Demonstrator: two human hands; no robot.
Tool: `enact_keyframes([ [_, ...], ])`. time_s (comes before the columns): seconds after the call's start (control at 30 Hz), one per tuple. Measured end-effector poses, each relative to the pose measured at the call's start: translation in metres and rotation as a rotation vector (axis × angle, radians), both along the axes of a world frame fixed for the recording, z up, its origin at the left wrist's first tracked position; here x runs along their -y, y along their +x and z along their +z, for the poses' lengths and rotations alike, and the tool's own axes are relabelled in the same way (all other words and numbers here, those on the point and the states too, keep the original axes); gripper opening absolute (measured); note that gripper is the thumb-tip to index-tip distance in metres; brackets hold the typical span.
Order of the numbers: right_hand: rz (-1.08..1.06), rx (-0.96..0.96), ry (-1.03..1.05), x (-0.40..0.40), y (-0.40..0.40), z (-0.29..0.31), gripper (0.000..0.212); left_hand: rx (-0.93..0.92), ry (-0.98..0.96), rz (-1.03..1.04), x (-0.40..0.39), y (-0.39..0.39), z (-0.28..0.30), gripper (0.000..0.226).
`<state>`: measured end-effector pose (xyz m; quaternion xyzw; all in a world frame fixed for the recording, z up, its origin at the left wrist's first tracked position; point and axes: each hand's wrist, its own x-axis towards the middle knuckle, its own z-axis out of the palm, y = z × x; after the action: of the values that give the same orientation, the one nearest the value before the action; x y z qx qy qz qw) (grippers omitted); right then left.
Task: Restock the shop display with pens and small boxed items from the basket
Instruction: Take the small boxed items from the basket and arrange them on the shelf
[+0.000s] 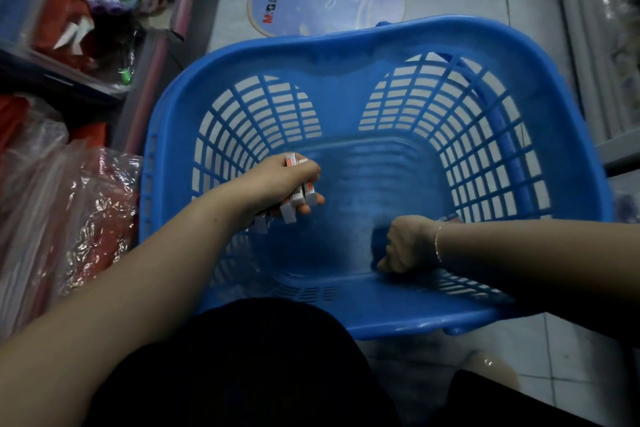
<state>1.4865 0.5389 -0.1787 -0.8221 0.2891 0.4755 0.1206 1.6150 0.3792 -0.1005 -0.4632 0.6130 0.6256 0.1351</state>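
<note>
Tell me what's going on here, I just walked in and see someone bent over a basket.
A person is reaching into a blue plastic basket on the tiled floor. The left hand holds a bunch of small white boxes in its grip. The right hand is curled low at the basket's near wall, around something dark that cannot be made out. The visible basket bottom looks bare otherwise.
</note>
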Motion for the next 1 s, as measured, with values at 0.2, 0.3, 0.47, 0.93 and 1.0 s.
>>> enact_keyframes([
  [0.2, -0.186, 0.073, 0.171, 0.0, -0.026, 0.002, 0.038, 0.006, -0.001, 0.0, -0.001, 0.0, -0.002, 0.012],
  [0.3, -0.05, 0.184, 0.15, 0.0, -0.029, 0.009, 0.037, 0.015, -0.006, -0.003, -0.001, 0.0, -0.003, 0.013],
  [0.47, -0.037, 0.095, -0.005, -0.005, -0.023, -0.003, 0.042, 0.015, -0.015, 0.009, 0.001, -0.002, -0.009, 0.022],
  [0.93, -2.933, 2.006, 0.468, 0.081, 0.006, 0.343, 0.035, -0.283, 0.167, 0.749, -0.058, 0.038, 0.272, 0.011],
  [1.0, -2.953, 2.0, 0.415, 0.066, 0.024, 0.424, 0.035, -0.356, 0.204, 0.747, -0.073, 0.047, 0.352, 0.013],
])
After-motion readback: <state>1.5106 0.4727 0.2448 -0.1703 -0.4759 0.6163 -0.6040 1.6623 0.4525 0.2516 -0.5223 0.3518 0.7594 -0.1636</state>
